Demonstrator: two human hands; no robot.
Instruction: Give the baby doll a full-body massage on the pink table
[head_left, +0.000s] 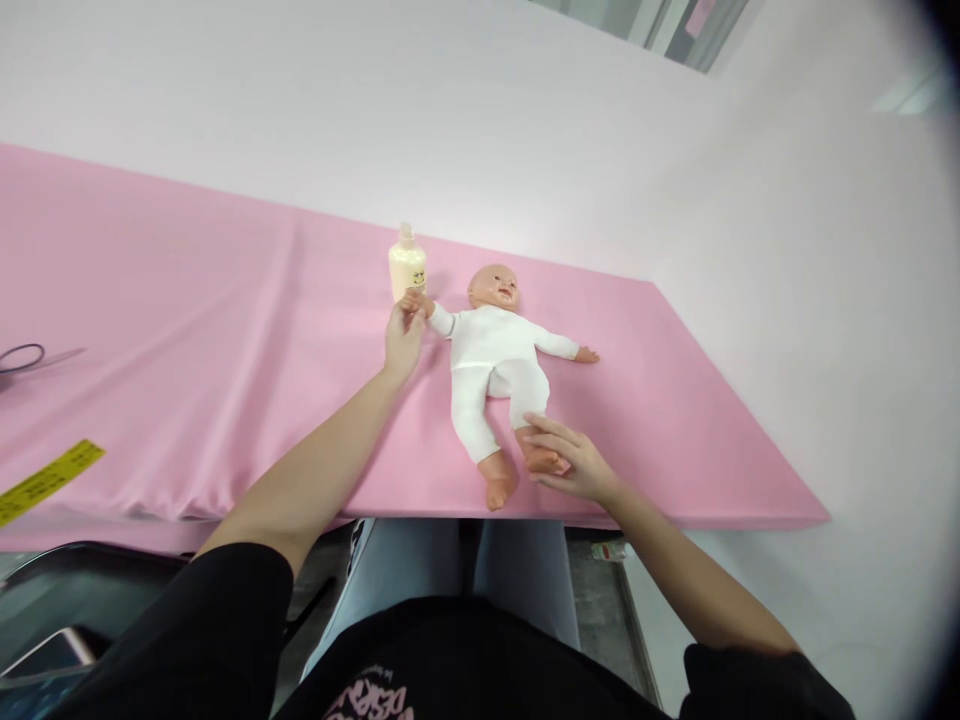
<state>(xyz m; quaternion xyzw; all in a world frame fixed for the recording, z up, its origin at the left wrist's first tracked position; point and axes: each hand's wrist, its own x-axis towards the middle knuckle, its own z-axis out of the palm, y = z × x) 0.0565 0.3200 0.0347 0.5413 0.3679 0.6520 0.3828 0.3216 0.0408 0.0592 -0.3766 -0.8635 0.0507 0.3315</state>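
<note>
A baby doll [491,340] in a white bodysuit lies on its back on the pink-covered table, arms spread and head toward the wall. My left hand [405,335] is closed around the doll's hand on the left side of the view. Beside that hand stands an upright cream-coloured bottle [406,268] with a small face printed on it. Down at the doll's lower leg, my right hand [576,465] loosely grips the foot, with fingers over the ankle and the thumb below. The doll's other foot lies near the table's front edge, untouched.
The pink table cover [187,330] has folds on the left. A yellow printed strip [49,482] and a dark loop [22,357] are at the far left. A black chair [97,585] with a phone [52,655] stands at lower left. A white wall [300,110] runs behind.
</note>
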